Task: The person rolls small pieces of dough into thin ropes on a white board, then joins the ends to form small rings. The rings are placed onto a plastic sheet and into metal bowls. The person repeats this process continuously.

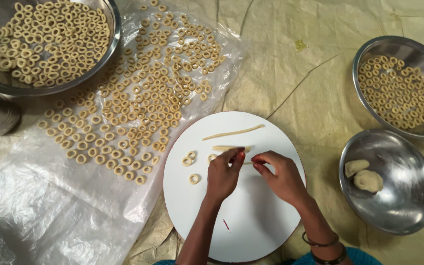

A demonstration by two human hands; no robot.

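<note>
On the round white board (241, 216), head view, both hands met near the middle. The left hand (223, 172) and right hand (281, 175) were each pinched narrow, fingertips together on a thin piece of dough that was mostly hidden between them. A short dough strip (224, 147) lay just above the fingertips, and a longer dough rope (233, 132) lay beyond it. Three small dough rings (191, 159) sat on the board left of the left hand. Many more rings were spread on the clear plastic sheet (50, 206) at left. Two dough lumps (363, 175) rested in the near steel bowl (398, 216) at right.
</note>
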